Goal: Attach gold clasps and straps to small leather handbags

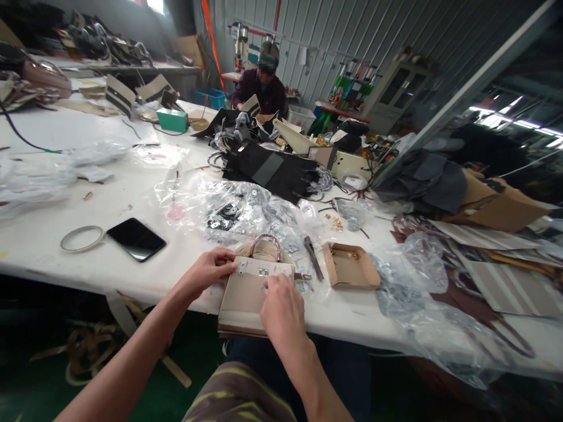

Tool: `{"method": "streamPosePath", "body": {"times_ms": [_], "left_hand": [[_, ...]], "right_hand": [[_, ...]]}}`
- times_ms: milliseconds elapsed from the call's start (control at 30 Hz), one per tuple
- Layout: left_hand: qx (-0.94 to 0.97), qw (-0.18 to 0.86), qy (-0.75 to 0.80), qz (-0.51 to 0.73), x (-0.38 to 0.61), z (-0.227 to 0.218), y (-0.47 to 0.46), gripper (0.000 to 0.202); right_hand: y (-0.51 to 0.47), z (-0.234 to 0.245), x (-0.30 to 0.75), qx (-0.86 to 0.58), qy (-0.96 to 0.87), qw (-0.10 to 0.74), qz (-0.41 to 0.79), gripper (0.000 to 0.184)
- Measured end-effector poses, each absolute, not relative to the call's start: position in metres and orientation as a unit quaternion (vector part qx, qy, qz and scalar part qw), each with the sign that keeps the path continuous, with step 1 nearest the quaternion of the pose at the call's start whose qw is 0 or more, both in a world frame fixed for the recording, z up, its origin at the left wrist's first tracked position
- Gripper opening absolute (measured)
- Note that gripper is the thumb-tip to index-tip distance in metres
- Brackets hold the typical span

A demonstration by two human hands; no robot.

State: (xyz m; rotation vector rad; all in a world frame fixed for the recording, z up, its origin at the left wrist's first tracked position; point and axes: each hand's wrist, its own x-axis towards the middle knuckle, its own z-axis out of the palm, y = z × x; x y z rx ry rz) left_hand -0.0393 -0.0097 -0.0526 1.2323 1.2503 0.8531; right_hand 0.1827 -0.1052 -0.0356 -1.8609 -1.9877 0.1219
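Note:
A small beige handbag point(246, 299) lies at the table's front edge, with its curved handle point(268, 243) pointing away from me. A metal plate point(263, 272) sits near its top edge, and a strap end with metal point(302, 276) sticks out at the right. My left hand point(215, 271) grips the bag's upper left corner, thumb and fingers closed on the edge. Over the bag's right half, just below the metal plate, my right hand point(284, 302) is closed in a pinch. Whatever its fingertips hold is too small to make out.
Right of the bag lie a dark hand tool point(314, 258) and a shallow cardboard box point(352, 266). A phone point(136, 238) and a ring-shaped roll point(81, 238) lie left. Clear plastic bags point(246, 205) and black bags point(272, 170) are behind. Across the table sits a co-worker point(261, 85).

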Motion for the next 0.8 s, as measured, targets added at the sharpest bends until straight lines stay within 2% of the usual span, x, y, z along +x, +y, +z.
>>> {"method": "streamPosePath", "body": {"times_ms": [133, 267, 400, 500, 600, 700, 800], "left_hand": [[0.518, 0.561, 0.55, 0.339, -0.037, -0.051, -0.009, 0.065], [0.556, 0.511, 0.564, 0.335, -0.034, -0.047, -0.01, 0.066], [0.609, 0.409, 0.582, 0.351, -0.027, -0.036, -0.011, 0.06], [0.674, 0.298, 0.549, 0.393, -0.012, -0.026, -0.013, 0.037], [0.742, 0.258, 0.482, 0.389, 0.014, -0.02, -0.022, 0.021], [0.796, 0.276, 0.421, 0.337, 0.043, -0.026, -0.032, 0.036], [0.833, 0.273, 0.388, 0.284, 0.068, -0.036, -0.036, 0.051]], "right_hand": [[-0.101, -0.02, 0.202, -0.634, -0.723, 0.239, 0.132, 0.026], [-0.091, 0.005, 0.243, -0.622, -0.67, 0.342, 0.218, 0.014], [-0.083, 0.017, 0.273, -0.594, -0.672, 0.396, 0.197, 0.027], [-0.078, 0.013, 0.282, -0.547, -0.728, 0.378, 0.165, 0.032], [-0.074, 0.003, 0.285, -0.512, -0.785, 0.316, 0.149, 0.03], [-0.071, -0.006, 0.286, -0.495, -0.823, 0.245, 0.132, 0.031], [-0.067, -0.011, 0.288, -0.49, -0.834, 0.224, 0.118, 0.02]]}}
